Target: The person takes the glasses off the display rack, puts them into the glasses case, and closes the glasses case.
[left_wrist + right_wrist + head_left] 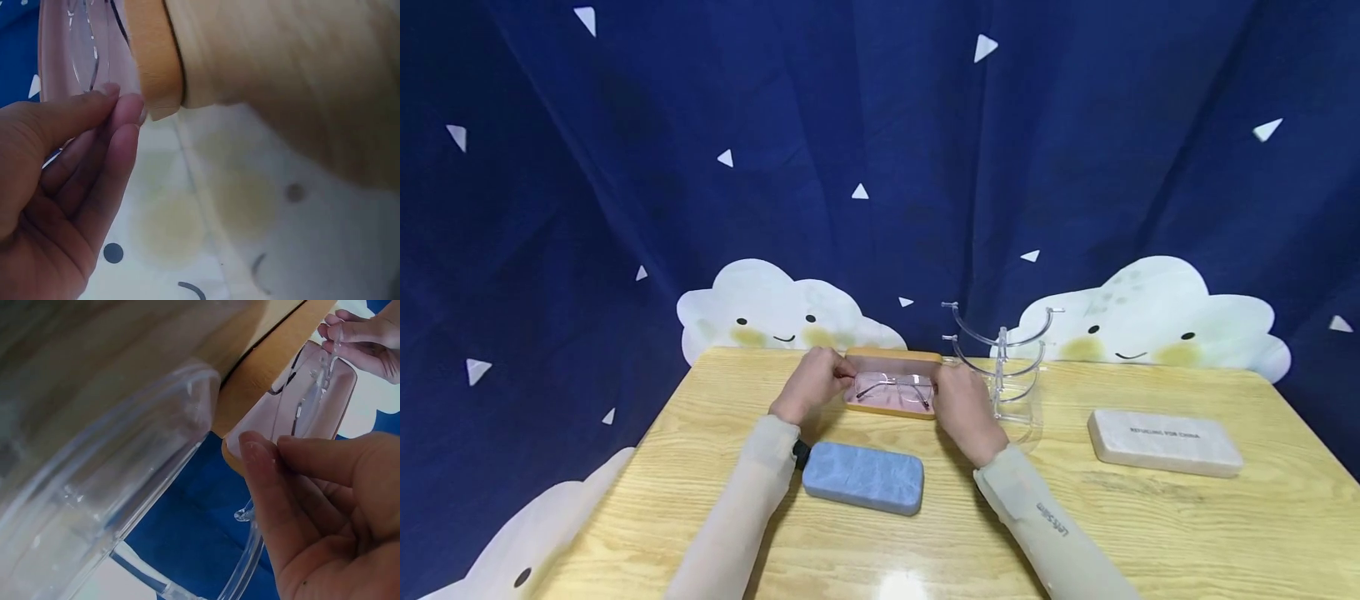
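Note:
A pair of thin-rimmed glasses sits between both hands, over the pink lining of an open orange glasses case. With thumb and fingertips, my left hand pinches the left end of the glasses. At the opposite end, my right hand pinches them between thumb and forefinger. The temples fold in behind the lenses, their dark tips low over the lining. In the left wrist view, the left fingertips are right at the orange edge of the case. The right wrist view shows both hands at the glasses.
A clear tiered display stand rises close beside the right hand. A blue glasses case lies closed between the forearms. Farther right is a closed white case with lettering. A dark blue curtain hangs behind the wooden table.

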A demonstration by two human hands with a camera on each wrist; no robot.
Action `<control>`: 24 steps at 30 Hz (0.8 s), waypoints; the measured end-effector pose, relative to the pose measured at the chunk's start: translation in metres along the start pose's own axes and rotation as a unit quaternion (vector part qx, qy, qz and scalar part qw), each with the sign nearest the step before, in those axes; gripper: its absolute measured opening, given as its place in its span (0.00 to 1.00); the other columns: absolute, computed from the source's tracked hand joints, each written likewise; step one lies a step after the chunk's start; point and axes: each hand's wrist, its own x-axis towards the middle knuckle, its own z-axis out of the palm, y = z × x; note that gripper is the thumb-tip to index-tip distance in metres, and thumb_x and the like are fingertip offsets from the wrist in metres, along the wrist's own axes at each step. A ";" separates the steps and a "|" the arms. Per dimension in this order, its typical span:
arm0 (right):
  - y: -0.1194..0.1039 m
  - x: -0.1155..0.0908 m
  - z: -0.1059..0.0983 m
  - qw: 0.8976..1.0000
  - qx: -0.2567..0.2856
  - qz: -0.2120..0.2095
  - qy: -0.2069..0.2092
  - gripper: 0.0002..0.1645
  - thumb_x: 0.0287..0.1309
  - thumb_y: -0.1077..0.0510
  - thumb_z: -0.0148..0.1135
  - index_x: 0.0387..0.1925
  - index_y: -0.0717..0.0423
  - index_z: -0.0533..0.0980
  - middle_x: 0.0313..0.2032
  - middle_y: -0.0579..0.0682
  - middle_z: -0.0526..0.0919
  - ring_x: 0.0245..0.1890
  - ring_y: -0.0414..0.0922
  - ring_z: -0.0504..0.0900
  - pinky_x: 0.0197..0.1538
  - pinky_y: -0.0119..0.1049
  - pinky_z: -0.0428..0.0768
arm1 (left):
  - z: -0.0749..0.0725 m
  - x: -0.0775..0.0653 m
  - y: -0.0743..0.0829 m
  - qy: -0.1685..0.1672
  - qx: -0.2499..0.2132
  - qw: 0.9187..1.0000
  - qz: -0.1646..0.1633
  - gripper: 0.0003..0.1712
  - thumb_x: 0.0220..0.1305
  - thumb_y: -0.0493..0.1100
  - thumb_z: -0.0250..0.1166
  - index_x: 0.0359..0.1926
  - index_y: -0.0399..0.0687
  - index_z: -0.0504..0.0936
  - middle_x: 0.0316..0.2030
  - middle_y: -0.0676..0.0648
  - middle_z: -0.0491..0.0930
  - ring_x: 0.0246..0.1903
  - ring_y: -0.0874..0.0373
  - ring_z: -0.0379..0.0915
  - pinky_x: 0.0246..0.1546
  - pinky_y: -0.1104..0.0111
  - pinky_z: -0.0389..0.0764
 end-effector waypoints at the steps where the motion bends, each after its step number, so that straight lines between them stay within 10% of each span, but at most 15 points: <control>1: 0.000 0.000 0.000 1.000 0.004 0.000 -0.003 0.10 0.42 0.76 0.62 0.19 0.61 0.82 0.22 0.60 0.85 0.24 0.61 0.85 0.27 0.56 0.82 | 0.001 0.000 0.000 -0.003 0.003 1.000 -0.004 0.07 0.58 0.30 0.74 0.31 0.45 0.94 0.34 0.46 0.92 0.36 0.55 0.88 0.40 0.64 0.88; 12: 0.002 0.005 -0.001 0.999 0.001 -0.002 -0.036 0.10 0.48 0.74 0.64 0.18 0.61 0.81 0.23 0.62 0.85 0.23 0.62 0.85 0.26 0.57 0.81 | 0.004 0.001 0.004 -0.035 0.019 0.998 -0.042 0.16 0.59 0.29 0.71 0.18 0.49 0.84 0.23 0.55 0.80 0.26 0.63 0.72 0.31 0.72 0.75; 24: 0.000 0.004 -0.001 0.994 0.047 0.019 -0.093 0.11 0.50 0.72 0.67 0.18 0.57 0.80 0.22 0.57 0.84 0.24 0.55 0.82 0.26 0.49 0.79 | -0.005 -0.003 0.005 -0.062 -0.009 0.993 -0.103 0.07 0.60 0.31 0.72 0.32 0.47 0.92 0.39 0.48 0.92 0.39 0.56 0.88 0.43 0.64 0.87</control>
